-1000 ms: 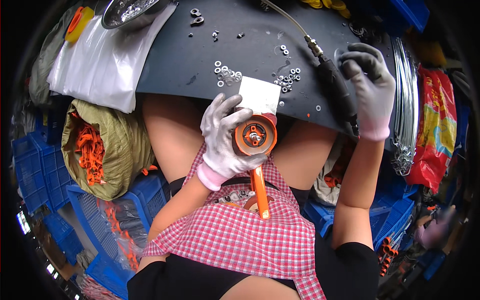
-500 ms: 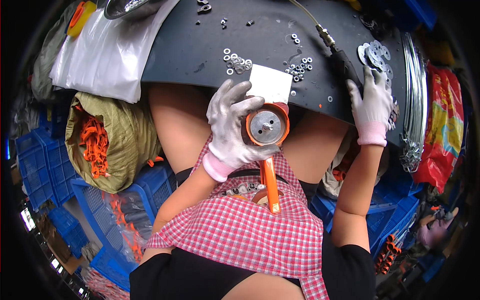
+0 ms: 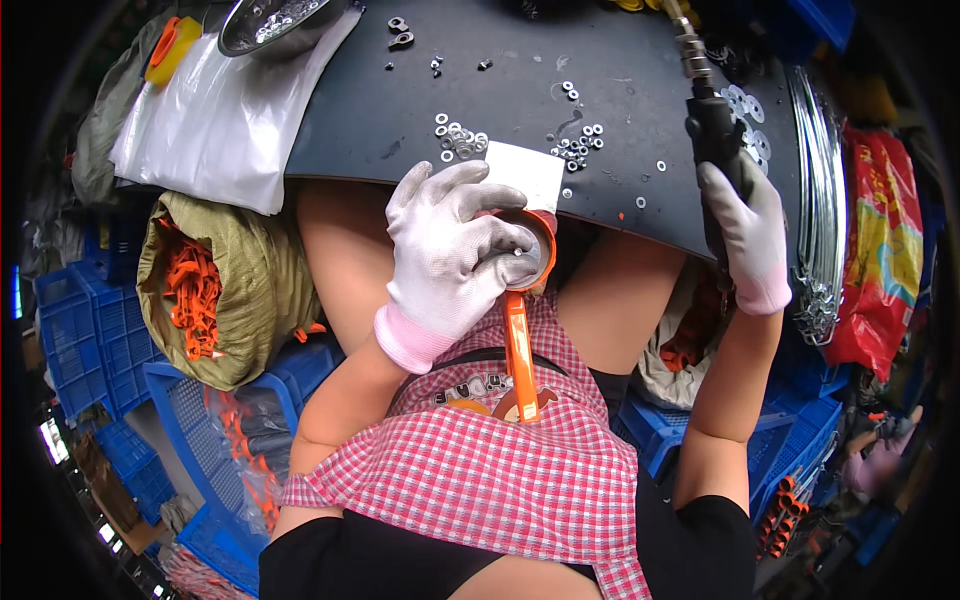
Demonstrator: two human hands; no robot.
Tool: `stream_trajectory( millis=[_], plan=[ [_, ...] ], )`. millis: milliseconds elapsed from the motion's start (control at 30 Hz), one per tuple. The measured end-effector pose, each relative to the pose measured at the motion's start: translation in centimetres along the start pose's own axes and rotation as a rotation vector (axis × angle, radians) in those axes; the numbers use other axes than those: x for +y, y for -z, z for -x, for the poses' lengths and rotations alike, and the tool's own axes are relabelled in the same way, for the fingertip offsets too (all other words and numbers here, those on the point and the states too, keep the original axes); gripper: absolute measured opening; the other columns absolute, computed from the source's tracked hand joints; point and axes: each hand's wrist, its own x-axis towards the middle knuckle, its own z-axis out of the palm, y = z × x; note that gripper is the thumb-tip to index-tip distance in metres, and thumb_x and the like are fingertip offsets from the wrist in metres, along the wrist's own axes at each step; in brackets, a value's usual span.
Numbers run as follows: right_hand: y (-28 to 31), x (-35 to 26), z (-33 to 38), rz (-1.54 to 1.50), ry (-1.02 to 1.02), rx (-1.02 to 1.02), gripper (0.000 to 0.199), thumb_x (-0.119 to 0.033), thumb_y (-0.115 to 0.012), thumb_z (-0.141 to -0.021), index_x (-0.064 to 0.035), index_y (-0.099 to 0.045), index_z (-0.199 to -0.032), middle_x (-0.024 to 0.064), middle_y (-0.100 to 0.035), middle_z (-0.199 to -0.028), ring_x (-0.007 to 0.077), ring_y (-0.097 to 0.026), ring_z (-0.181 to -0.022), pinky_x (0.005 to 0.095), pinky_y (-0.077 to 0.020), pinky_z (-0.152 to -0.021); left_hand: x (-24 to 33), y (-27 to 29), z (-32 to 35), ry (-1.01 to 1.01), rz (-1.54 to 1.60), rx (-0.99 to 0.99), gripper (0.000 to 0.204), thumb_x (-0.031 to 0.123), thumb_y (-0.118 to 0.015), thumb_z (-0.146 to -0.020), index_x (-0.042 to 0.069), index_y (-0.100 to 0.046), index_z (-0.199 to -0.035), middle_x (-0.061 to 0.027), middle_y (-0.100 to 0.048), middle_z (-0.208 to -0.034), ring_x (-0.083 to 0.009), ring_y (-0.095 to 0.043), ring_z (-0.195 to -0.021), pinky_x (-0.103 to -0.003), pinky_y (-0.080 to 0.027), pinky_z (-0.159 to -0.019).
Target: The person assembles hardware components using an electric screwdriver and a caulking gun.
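An orange round housing with a long straight handle (image 3: 520,365) lies over my lap, its metal disc partly hidden by my fingers. My gloved left hand (image 3: 445,255) is over the disc, thumb and a finger pinched together near its centre. A tiny pale bit shows between those fingertips, too small to name. My gloved right hand (image 3: 745,225) is wrapped round a black air screwdriver (image 3: 712,130), which is raised upright at the table's right side with a metal hose fitting at its top. A white square card (image 3: 525,172) sits at the table edge, just beyond the housing.
Washers (image 3: 460,140) and nuts (image 3: 575,150) lie in small groups on the dark table (image 3: 400,100). Large discs (image 3: 755,120) and wire rods (image 3: 815,200) are at the right. A metal bowl (image 3: 290,38) stands far left. A sack (image 3: 240,320) of orange parts is beside my left leg.
My right hand has closed round the air screwdriver and lifted it off the table. My left hand has shifted its fingers from the housing's rim to the disc's centre.
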Motion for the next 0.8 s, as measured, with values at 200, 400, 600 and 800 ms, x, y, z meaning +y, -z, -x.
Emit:
stream_trajectory(
  millis=[200, 400, 600, 800],
  plan=[
    [1.3, 0.4, 5.0, -1.223, 0.160, 0.004, 0.078, -0.043, -0.066, -0.086, 0.0036, -0.034, -0.140, 0.0149, -0.052, -0.124, 0.0142, -0.059, -0.081, 0.0239, -0.0478, -0.067, -0.9, 0.6, -1.9, -0.081, 0.042, -0.054, 0.014, 0.028, -0.076, -0.065, 0.020, -0.074, -0.077, -0.0004, -0.068, -0.107, -0.0290, -0.051, -0.120, -0.048, -0.026, -0.108],
    [-1.7, 2.8, 5.8, -1.733, 0.433, -0.406, 0.066, -0.030, -0.072, -0.084, -0.0034, -0.042, -0.137, 0.0093, -0.051, -0.109, 0.0146, -0.054, -0.076, 0.0292, -0.0466, -0.063, -2.4, -0.1, -2.1, -0.201, 0.249, -0.107, 0.016, 0.028, -0.077, -0.064, 0.019, -0.074, -0.078, 0.0008, -0.068, -0.106, -0.0297, -0.049, -0.122, -0.045, -0.029, -0.106],
    [-1.9, 3.6, 6.7, -2.090, 0.399, -0.254, 0.059, -0.006, -0.070, -0.079, -0.0101, -0.048, -0.134, 0.0062, -0.050, -0.115, 0.0126, -0.051, -0.079, 0.0303, -0.0459, -0.067, -3.2, -0.1, -2.7, -0.268, 0.247, -0.117, 0.017, 0.031, -0.077, -0.065, 0.019, -0.074, -0.078, 0.0024, -0.068, -0.105, -0.0292, -0.049, -0.122, -0.045, -0.030, -0.106],
    [-1.1, 4.0, 7.0, -1.879, 0.513, -0.312, 0.066, -0.010, -0.062, -0.085, -0.0090, -0.035, -0.145, 0.0075, -0.059, -0.092, 0.0065, -0.057, -0.055, 0.0223, -0.0494, -0.047, -3.4, 0.2, -3.9, -0.187, 0.321, -0.171, 0.039, 0.052, -0.071, -0.077, 0.015, -0.073, -0.091, -0.0078, -0.063, -0.116, -0.0294, -0.052, -0.118, -0.043, -0.034, -0.103]
  ],
)
